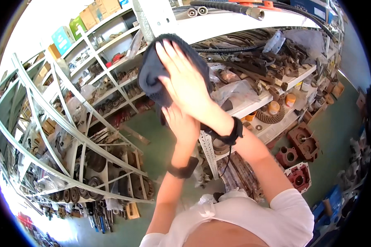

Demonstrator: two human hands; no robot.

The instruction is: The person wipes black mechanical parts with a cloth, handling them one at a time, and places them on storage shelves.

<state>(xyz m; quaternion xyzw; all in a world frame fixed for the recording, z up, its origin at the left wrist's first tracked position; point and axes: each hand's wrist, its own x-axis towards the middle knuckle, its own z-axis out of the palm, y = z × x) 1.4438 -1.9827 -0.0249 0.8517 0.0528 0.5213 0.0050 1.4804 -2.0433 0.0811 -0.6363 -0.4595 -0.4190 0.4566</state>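
Both hands are raised in front of me on a dark cloth [151, 66], at the near end of a white metal shelf [185, 31]. My right hand [187, 83] lies flat on the cloth with its fingers stretched upward. Just below it, my left hand [182, 123] touches the cloth's lower part, its wrist close under the right one; its hold on the cloth is partly hidden. The cloth is bunched, with a ribbed edge, and hangs down behind the left fingers. A black band is on each wrist.
Hydraulic hoses [225, 6] lie on the shelf top, with worn metal parts below. A ring gear [270, 114] and orange-lidded jars [273, 107] sit lower. Red castings [303, 140] stand on the floor at right. Metal racks [80, 136] of parts fill the left.
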